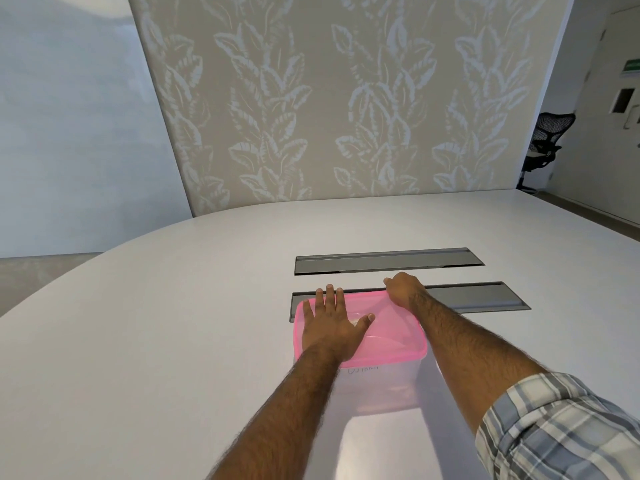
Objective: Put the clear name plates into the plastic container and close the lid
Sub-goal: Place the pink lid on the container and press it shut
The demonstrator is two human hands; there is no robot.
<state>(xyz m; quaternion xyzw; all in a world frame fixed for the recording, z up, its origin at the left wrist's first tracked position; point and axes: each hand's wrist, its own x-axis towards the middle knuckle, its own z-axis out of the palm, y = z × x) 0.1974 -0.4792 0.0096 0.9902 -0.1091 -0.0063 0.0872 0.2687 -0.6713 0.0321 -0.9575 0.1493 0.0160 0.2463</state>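
The clear plastic container [377,386] is sitting in front of you on the big white round table [173,323], and its pink see-through plastic lid [391,327] is already lying on top of it. I cannot plainly see the clear name plates through the pink, so I am only guessing they are inside. That makes it look like you are nearly at the end, and pushing the lid down all the way round is the part that is left. The lid is looking a bit bent in the middle, so it may not be snapped shut yet. Your left hand [332,323] is lying flat on the lid's left side, fingers straight and spread, holding nothing. Your right hand [403,289] is reaching to the far right corner, with its fingers curling down over the lid's edge there. Both arms are stretching forward, the right one with a rolled checked sleeve [554,427]. Just behind the box, two long grey slots [388,261] are lying in the table.
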